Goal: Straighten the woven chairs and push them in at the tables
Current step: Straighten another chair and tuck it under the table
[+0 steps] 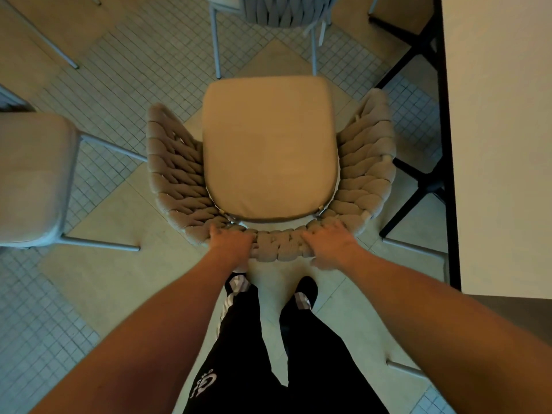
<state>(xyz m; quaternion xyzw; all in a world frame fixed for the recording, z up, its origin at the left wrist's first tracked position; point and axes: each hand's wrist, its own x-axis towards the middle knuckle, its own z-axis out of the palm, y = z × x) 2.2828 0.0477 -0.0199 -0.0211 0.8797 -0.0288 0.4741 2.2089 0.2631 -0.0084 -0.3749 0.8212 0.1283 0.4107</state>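
A woven chair (268, 150) with a beige seat cushion and a curved braided back stands right in front of me, seen from above. My left hand (231, 242) grips the top of the braided backrest left of its middle. On the same rim, right of the middle, rests my right hand (328, 245), fingers curled over the weave. The chair faces away from me, out in the aisle beside a white table (501, 144) at the right edge.
Another woven chair (283, 10) stands straight ahead with its back to me. At the left is a cushioned chair (33, 177) on metal legs. The table's black cross base (418, 186) sits close to the right armrest. My feet are just behind the chair.
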